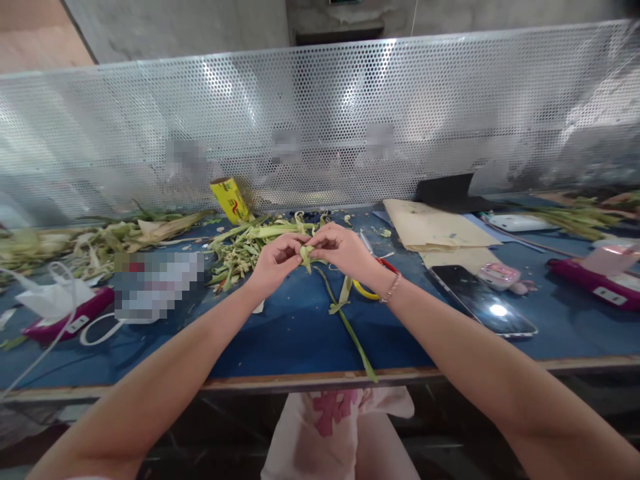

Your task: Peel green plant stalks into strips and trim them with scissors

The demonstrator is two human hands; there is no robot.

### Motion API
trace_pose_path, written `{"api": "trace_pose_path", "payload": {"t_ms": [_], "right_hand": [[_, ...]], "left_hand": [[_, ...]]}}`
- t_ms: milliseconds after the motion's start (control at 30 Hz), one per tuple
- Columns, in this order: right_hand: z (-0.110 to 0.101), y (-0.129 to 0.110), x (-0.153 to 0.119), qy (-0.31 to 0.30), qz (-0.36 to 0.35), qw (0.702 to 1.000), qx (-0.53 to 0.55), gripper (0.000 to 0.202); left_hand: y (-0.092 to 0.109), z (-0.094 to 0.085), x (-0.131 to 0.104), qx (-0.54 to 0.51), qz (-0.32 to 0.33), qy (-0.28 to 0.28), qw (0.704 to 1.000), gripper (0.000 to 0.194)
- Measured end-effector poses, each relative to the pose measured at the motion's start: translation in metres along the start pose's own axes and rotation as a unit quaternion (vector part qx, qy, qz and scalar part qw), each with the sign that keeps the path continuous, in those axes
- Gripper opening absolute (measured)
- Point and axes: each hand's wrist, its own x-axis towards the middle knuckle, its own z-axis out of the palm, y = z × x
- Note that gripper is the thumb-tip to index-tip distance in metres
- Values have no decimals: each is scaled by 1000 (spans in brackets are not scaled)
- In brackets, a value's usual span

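Both hands meet above the middle of the blue table, fingertips pinched around a small folded green leaf piece (306, 256). My left hand (280, 259) grips it from the left with thumb and fingers. From the right, my right hand (345, 252) pinches its upper part; a thin bracelet circles that wrist. Below the hands, a long green stalk (350, 327) with a leaf tied or folded around it reaches the table's front edge. Scissors with red and yellow handles (367, 291) lie partly hidden under my right wrist. A heap of green plant strips (235, 257) sits beyond my left hand.
A yellow can-like container (230, 200) leans near the perforated metal screen (320, 120). At right are brown paper sheets (440, 230), a dark phone (480, 300), a pink case (499, 275) and a purple power strip (595, 283). White cables and another purple strip (65, 320) lie left.
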Motion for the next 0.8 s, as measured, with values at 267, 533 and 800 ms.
{"api": "trace_pose_path", "payload": {"t_ms": [267, 533, 800], "right_hand": [[0, -3, -3, -2, -20, 1000, 0, 11], [1, -6, -6, 6, -85, 996, -40, 10], [3, -8, -5, -1, -63, 998, -15, 5]], "left_hand": [[13, 3, -2, 97, 56, -23, 993, 5], [11, 6, -3, 89, 45, -3, 995, 6], [3, 6, -4, 16, 32, 31, 999, 4]]}}
